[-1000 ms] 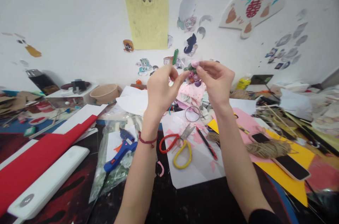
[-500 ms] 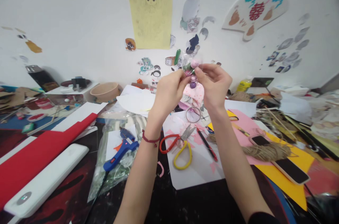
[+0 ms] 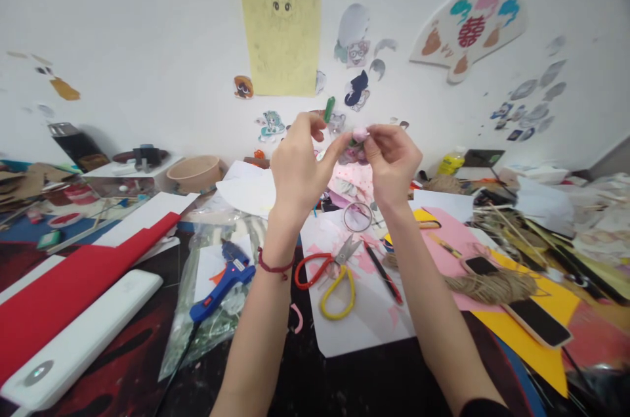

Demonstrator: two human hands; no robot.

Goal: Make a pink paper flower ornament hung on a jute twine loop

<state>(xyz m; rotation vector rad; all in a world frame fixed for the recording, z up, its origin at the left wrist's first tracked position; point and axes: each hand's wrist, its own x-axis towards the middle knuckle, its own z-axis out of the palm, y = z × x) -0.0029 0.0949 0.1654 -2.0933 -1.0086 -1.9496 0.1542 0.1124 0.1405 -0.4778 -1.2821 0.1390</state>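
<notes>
My right hand (image 3: pixel 396 157) pinches a small cluster of pink and green bead-like pieces (image 3: pixel 361 135) between thumb and fingers, held up before the wall. Clear, shiny material seems to surround its lower part, but the detail is blurred. The thumb of my left hand (image 3: pixel 300 161) reaches to the cluster's left side, while its other fingers are lifted and apart from it. Below the hands lie a metal ring (image 3: pixel 357 217), scissors with red and yellow handles (image 3: pixel 337 291) and a red-and-black pen (image 3: pixel 384 274) on white paper (image 3: pixel 361 335).
A blue glue gun (image 3: pixel 221 291) lies on a clear plastic bag at left, beside a white power bank (image 3: pixel 83 331) and red card (image 3: pixel 88 272). To the right are twine (image 3: pixel 497 289), a phone (image 3: pixel 539 322) and yellow card (image 3: pixel 512 345). A clay-coloured bowl (image 3: pixel 194 173) stands behind.
My left hand has loosened its pinch, with its fingers lifting and spreading up and left. My right hand keeps the cluster, which has turned and sits slightly lower; its purple ball no longer shows.
</notes>
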